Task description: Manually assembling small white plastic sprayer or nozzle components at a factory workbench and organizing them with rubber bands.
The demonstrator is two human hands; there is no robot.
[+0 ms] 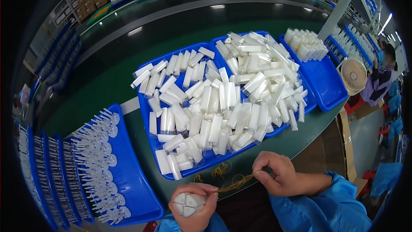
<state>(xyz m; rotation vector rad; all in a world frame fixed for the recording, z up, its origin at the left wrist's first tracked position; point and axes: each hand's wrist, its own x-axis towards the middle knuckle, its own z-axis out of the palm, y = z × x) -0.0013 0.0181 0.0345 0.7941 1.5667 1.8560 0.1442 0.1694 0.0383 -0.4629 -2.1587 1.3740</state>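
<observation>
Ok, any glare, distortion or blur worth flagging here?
Head view: fisheye bends the left trays and the corners go black; head view: glare streaks along the conveyor, ceiling light looks blown out; head view: left hand and right hand fairly sharp, distant person at right softer.

left hand (201,219) curled in a grip; right hand (280,175) pinching, slightly higher

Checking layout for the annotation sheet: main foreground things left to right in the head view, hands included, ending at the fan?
Half-filled blue tray of stemmed white parts → left hand gripping white wedge-ended pieces → yellowish strands between the hands → right hand → beige fan.
</observation>
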